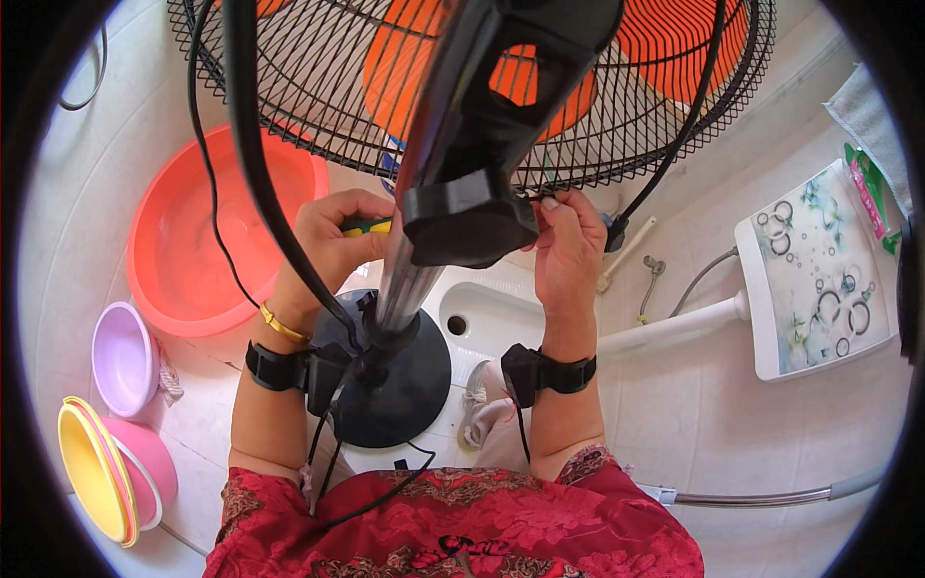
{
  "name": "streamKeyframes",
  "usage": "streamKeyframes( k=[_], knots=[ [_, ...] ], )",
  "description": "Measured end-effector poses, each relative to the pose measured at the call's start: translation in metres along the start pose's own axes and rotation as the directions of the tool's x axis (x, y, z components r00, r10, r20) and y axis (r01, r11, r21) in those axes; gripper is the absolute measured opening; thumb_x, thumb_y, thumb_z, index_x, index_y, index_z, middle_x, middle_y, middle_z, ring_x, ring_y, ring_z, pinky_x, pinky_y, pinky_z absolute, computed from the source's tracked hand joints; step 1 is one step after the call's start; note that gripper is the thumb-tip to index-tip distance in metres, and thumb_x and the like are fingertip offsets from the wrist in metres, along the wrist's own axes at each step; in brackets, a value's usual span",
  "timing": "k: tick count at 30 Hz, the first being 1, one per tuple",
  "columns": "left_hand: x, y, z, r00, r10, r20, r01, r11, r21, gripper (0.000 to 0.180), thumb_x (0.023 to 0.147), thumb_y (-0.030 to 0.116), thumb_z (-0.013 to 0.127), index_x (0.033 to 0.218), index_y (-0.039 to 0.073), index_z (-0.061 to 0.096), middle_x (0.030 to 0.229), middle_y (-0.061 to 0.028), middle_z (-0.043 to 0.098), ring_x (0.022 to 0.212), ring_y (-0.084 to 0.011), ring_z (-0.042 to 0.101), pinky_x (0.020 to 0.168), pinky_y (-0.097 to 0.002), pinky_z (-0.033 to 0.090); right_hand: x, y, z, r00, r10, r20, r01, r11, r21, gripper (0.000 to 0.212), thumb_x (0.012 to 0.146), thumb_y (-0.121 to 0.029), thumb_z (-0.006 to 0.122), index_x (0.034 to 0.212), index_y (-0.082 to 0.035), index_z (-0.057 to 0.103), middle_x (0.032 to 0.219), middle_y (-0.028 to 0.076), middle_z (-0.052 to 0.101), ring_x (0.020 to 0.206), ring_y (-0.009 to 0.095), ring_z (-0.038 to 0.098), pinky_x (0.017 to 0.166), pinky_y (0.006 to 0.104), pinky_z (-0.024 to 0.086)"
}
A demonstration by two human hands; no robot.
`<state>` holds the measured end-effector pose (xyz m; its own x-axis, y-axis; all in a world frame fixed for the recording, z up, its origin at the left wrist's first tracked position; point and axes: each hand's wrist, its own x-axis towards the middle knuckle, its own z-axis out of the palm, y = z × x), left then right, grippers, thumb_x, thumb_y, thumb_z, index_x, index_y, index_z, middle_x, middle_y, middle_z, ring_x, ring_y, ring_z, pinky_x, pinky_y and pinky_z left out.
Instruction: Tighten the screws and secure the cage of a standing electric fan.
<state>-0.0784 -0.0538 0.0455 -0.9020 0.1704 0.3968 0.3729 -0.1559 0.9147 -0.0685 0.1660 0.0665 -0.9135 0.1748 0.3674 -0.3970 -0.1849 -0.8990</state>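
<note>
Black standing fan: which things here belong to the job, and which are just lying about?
Likely in the job:
black-grilled standing fan
yellow-and-green object, partly hidden, in left hand
right hand beside black plastic knob

Lying about:
round coral plastic basin
round lilac plastic basin
yellow plastic basin
pink plastic container

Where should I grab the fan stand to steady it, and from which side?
Probably the bare chrome pole just below the black knob, coming from the right: its round, straight section should suit a wrapped hand. A thick black cable runs down on its left, where the left hand also is, so the right looks freer.
</note>
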Motion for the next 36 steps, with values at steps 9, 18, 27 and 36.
streamKeyframes(
  k=[9, 18, 27, 36],
  knots=[
    [0.002, -0.006, -0.005, 0.955, -0.257, 0.148, 0.289, 0.916, -0.277, 0.015, 0.076, 0.008, 0.060, 0.087, -0.002, 0.060, 0.069, -0.0032, 0.058, 0.050, -0.0052, 0.047, 0.042, -0.0167, 0.033, 0.000, 0.000, 0.001, 1.000, 0.000, 0.000, 0.000, 1.000, -0.009, 0.015, 0.084, -0.004, 0.038, 0.076, 0.001, 0.050, 0.063, 0.005, 0.049, 0.050, 0.009, 0.043, 0.067, 0.0340, 0.053],
    [-0.002, -0.025, -0.009, 0.856, -0.471, 0.212, 0.515, 0.750, -0.416, 0.018, 0.080, 0.013, 0.055, 0.089, -0.003, 0.058, 0.063, -0.0034, 0.055, 0.049, -0.0066, 0.046, 0.042, -0.0180, 0.032, 0.000, 0.003, 0.004, 1.000, 0.027, 0.006, -0.027, 0.998, 0.048, 0.014, 0.084, -0.005, 0.039, 0.077, 0.001, 0.049, 0.063, 0.005, 0.049, 0.051, 0.011, 0.044, 0.067, 0.0358, 0.053],
    [-0.004, 0.005, -0.014, 0.980, -0.116, 0.160, 0.138, 0.981, -0.138, 0.025, 0.064, -0.005, 0.064, 0.088, 0.000, 0.060, 0.086, -0.0042, 0.059, 0.076, -0.0087, 0.055, 0.065, -0.0207, 0.045, -0.001, -0.001, 0.000, 0.999, 0.049, -0.022, -0.049, 0.999, 0.005, 0.014, 0.084, -0.005, 0.040, 0.079, 0.002, 0.050, 0.064, 0.006, 0.051, 0.051, 0.012, 0.046, 0.066, 0.0358, 0.053],
    [-0.003, -0.023, -0.003, 0.937, 0.348, -0.008, -0.337, 0.914, 0.226, 0.025, 0.068, 0.002, 0.067, 0.091, -0.001, 0.060, 0.083, -0.0087, 0.058, 0.077, -0.0167, 0.058, 0.067, -0.0255, 0.047, 0.004, -0.005, -0.008, 0.992, 0.110, 0.059, -0.105, 0.990, -0.091, 0.018, 0.084, -0.007, 0.040, 0.078, 0.003, 0.054, 0.059, 0.005, 0.049, 0.044, 0.011, 0.042, 0.057, 0.0318, 0.052]
  ],
)
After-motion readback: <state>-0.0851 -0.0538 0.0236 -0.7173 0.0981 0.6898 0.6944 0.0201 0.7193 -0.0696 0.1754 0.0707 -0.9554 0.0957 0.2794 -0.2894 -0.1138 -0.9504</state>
